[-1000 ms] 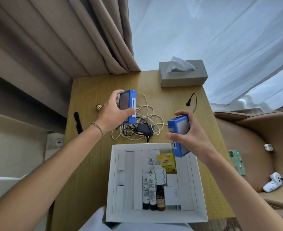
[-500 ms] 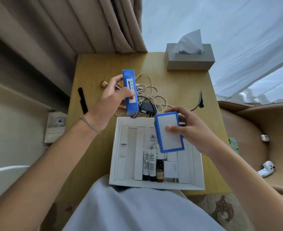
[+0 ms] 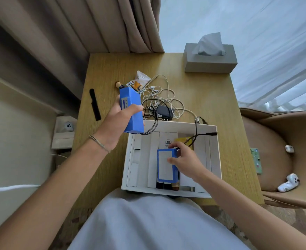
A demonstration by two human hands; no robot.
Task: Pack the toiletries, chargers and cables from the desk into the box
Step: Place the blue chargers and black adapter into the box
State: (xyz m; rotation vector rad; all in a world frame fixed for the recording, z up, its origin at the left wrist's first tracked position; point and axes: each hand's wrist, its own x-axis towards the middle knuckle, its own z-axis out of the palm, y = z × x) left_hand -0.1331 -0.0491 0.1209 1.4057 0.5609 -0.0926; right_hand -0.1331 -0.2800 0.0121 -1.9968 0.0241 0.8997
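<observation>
Two hands each hold a blue pack at the white box.

The left hand (image 3: 119,121) is wrapped around a long blue pack (image 3: 131,110), just past the far left corner of the white box (image 3: 215,159). The right hand (image 3: 183,158) pinches a flat blue pack (image 3: 166,167) with thumb and curled fingers, low inside the box, on top of small dark bottles (image 3: 166,184). Only the bottle ends show. A thin black cable (image 3: 195,136) hangs across the box, and where it ends is hard to tell. The box is stiff white card with long slots. Behind the box on the wooden desk (image 3: 211,98) lie tangled white cables (image 3: 164,94), a black charger (image 3: 164,112) and a crinkly snack packet (image 3: 139,82).
</observation>
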